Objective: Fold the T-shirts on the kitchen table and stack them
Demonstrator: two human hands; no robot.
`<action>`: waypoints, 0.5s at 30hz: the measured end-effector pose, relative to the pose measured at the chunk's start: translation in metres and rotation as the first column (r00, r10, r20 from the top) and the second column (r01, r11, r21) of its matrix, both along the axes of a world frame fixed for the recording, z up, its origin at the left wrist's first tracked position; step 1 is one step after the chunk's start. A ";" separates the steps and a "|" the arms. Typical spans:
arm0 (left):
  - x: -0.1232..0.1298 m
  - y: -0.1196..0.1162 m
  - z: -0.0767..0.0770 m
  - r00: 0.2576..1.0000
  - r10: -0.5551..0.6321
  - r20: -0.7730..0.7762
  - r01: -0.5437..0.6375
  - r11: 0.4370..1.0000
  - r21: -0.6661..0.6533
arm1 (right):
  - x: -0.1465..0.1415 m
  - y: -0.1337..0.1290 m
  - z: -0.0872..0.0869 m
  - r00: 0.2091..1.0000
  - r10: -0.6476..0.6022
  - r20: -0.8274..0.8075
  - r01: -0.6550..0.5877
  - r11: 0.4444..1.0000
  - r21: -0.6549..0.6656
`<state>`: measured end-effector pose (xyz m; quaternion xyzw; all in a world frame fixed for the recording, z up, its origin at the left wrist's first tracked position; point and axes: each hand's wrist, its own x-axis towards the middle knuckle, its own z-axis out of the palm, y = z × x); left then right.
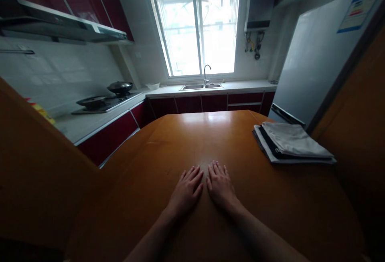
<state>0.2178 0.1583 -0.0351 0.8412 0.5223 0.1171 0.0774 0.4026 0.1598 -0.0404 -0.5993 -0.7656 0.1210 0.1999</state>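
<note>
Both of my hands rest palm down on a brown wooden table [192, 142], side by side with a small gap between them. My left hand [187, 189] lies flat with its fingers stretched forward, holding nothing. Likewise flat and bare is my right hand [220, 185], its fingers pointing toward the window. To the right of it, apart from the hand, sits a stack of folded cloths [297, 144], light grey on top with a black layer beneath.
Beyond the table runs a counter with a double sink [194, 87] and tap [205, 75]. Two dark pans, a lidded one [120, 87] among them, stand on the stove at left. A refrigerator [313, 61] rises at right, and a range hood [60, 23] hangs at upper left.
</note>
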 end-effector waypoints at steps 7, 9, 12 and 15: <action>-0.001 -0.002 -0.001 1.000 0.002 -0.003 -0.002 1.000 0.000 | -0.002 0.001 -0.002 1.000 -0.008 -0.011 0.008 1.000 -0.007; 0.000 -0.003 0.001 1.000 0.008 -0.006 -0.008 1.000 -0.011 | -0.002 0.002 -0.002 1.000 -0.006 -0.013 0.006 1.000 -0.010; 0.001 -0.004 0.004 1.000 0.010 0.003 -0.010 1.000 -0.019 | -0.002 0.001 0.000 1.000 -0.009 -0.011 0.009 1.000 -0.010; 0.000 -0.005 0.005 1.000 0.008 0.029 -0.008 1.000 -0.017 | -0.003 0.001 0.002 1.000 -0.017 -0.001 0.017 1.000 -0.015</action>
